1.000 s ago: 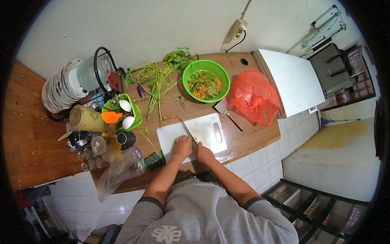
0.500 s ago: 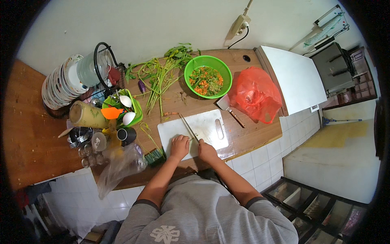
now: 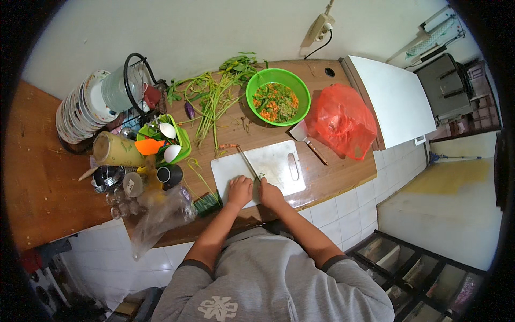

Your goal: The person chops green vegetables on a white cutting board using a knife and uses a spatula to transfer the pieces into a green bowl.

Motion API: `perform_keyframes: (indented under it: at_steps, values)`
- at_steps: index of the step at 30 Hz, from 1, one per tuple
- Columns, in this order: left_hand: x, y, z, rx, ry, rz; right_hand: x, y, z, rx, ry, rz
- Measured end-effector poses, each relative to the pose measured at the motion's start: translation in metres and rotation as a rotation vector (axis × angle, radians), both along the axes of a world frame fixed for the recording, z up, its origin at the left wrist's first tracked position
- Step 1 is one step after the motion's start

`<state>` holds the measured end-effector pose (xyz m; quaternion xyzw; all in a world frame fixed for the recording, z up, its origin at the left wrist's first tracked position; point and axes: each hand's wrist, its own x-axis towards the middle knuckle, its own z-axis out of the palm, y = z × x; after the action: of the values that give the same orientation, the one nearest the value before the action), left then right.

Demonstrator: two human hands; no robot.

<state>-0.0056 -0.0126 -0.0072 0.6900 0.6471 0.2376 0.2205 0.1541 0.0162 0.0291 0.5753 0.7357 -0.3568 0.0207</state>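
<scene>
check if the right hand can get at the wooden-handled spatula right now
Probably yes, but only after freeing its grip: the right hand is closed on the knife. The wooden-handled spatula lies just beyond the white cutting board, and nothing seems to cover it.

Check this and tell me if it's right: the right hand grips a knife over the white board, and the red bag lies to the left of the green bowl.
One thing is wrong: the red bag lies to the right of the green bowl, as the head view shows. The right hand does grip a knife over the white board.
</scene>
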Motion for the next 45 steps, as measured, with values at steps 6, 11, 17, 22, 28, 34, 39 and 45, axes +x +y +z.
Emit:
perform_keyframes:
  at_steps: [6,11,17,22,28,34,39,45]
  values:
    - [0.002,0.003,0.002,-0.096,0.035,0.001,0.007,-0.007,0.002,-0.073,-0.075,0.024]
    - [0.003,0.004,-0.001,-0.08,0.032,0.004,0.007,-0.007,-0.006,-0.01,0.005,0.02]
    - [0.001,0.003,0.0,-0.068,0.019,0.013,0.005,0.001,0.007,-0.084,-0.071,0.07]
    - [0.005,0.003,0.003,-0.044,0.003,0.035,0.009,-0.009,0.003,-0.076,-0.056,0.069]
    - [0.002,0.001,-0.003,-0.03,0.006,0.023,0.001,-0.001,0.016,-0.083,-0.089,0.1]
    - [0.006,0.001,-0.004,-0.037,0.053,0.047,0.002,-0.013,0.007,-0.131,-0.09,0.079]
    - [0.006,-0.001,-0.007,0.006,0.014,0.076,-0.003,-0.002,0.008,-0.097,-0.034,0.122]
    - [0.011,-0.001,0.0,-0.063,0.011,0.082,0.01,-0.013,0.015,-0.153,-0.089,0.173]
